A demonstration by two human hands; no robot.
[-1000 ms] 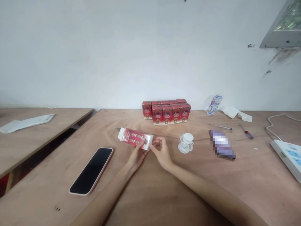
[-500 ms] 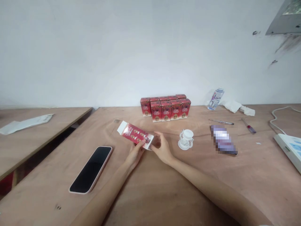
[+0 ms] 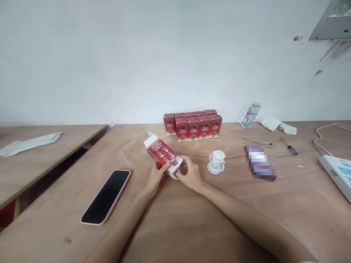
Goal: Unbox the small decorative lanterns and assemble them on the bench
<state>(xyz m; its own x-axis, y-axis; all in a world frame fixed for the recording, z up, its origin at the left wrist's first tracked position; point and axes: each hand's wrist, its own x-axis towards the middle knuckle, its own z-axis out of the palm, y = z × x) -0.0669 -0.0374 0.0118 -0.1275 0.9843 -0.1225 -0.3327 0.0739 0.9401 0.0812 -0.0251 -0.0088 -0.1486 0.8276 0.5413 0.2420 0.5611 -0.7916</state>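
A red and white printed cardboard box (image 3: 164,152) is tilted above the table, its far-left end flaps sticking out. My left hand (image 3: 158,176) is closed round its lower left side, thumb on the printed face. At the box's near-right end, my right hand (image 3: 191,175) has its fingers bent on the white end flaps; some fingertips are hidden behind the cardboard. Right of that hand stands a small clear and white lantern-like piece (image 3: 216,162) with a round white top and base.
Several closed red boxes (image 3: 193,128) stand in two rows by the wall. A black-screened phone (image 3: 106,197) lies at left. To the right are a bottle (image 3: 251,115), crumpled tissue (image 3: 271,123), tweezers (image 3: 257,141), a screwdriver (image 3: 290,148), a blurred purple object (image 3: 260,162) and a white corded device (image 3: 336,171).
The box has turned in my hands from looking flattish to a fuller squared shape, and its near end now shows its depth. Both hands stay at nearly the same place.
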